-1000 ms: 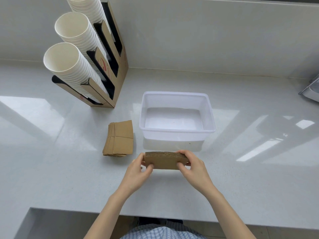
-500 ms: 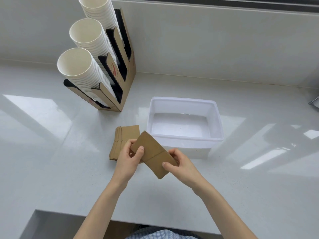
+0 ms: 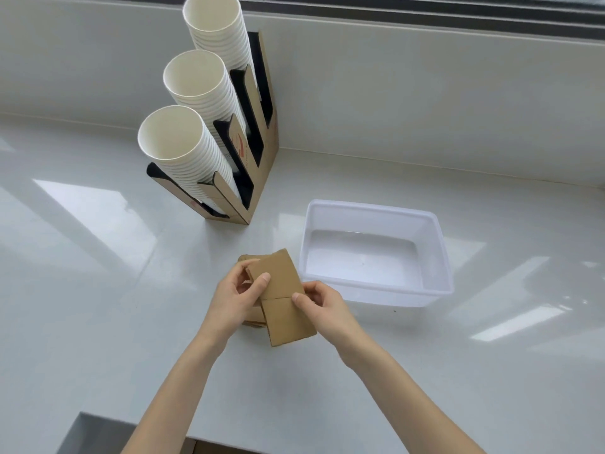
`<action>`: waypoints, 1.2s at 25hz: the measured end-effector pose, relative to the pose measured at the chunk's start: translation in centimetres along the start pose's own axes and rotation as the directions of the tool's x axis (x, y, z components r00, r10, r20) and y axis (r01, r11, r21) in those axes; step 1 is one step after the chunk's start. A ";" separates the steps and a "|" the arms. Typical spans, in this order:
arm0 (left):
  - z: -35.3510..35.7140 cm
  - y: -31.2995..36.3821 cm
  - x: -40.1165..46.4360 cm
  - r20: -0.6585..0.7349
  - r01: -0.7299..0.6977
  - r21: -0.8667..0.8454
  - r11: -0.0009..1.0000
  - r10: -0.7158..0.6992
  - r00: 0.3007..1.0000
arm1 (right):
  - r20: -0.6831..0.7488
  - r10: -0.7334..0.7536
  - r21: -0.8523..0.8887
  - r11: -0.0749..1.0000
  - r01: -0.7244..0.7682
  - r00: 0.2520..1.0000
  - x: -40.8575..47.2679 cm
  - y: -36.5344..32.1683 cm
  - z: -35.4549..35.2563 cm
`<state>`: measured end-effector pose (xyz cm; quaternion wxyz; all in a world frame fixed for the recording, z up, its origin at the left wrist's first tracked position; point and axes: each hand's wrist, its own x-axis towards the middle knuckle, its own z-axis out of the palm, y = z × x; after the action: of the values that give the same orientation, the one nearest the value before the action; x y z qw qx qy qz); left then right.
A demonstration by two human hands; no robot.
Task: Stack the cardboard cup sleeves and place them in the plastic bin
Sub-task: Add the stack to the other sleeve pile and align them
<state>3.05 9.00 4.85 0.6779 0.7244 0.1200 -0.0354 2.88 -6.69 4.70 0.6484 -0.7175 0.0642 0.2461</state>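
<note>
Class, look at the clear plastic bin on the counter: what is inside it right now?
The clear rectangular plastic bin shows only its bare floor; no sleeves lie inside. The brown cardboard sleeve stack is outside it, gripped by the left hand and right hand. The near wall partly blurs the floor's front edge.

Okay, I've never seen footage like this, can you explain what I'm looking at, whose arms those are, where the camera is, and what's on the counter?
There is no machine here. A person wears a camera on the head, looking forward and down, so the two bare arms reaching in from the bottom are their own. The left hand and right hand together hold a bundle of brown cardboard cup sleeves just above the white counter. A second pile of sleeves lies on the counter, mostly hidden behind the left hand. To the right sits a translucent plastic bin, with nothing in it yet. Behind, to the left, a cardboard holder carries three leaning stacks of white paper cups.
</note>
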 end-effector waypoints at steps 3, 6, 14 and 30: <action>-0.9 -0.3 1.0 -0.051 0.058 0.010 0.998 -0.057 0.997 | -0.052 0.062 0.102 0.993 -0.056 0.997 1.3 0.1 1.7; -1.5 -0.6 1.7 -0.074 0.081 0.063 0.995 -0.076 0.994 | -0.109 0.077 0.132 0.989 -0.062 0.991 2.2 0.4 3.0; -1.8 -0.9 3.8 -0.128 0.028 0.287 0.958 0.010 0.992 | -0.281 0.031 -0.141 0.987 -0.073 0.959 3.9 0.9 5.5; -3.4 -3.5 4.8 -0.060 0.319 0.279 0.906 -0.316 0.947 | -0.146 0.132 -0.132 0.980 -0.151 0.981 5.4 1.4 5.9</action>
<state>6.59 13.17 0.65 0.5508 0.7855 0.2345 -0.1572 5.40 0.02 0.82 0.5704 -0.7708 0.1416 0.2460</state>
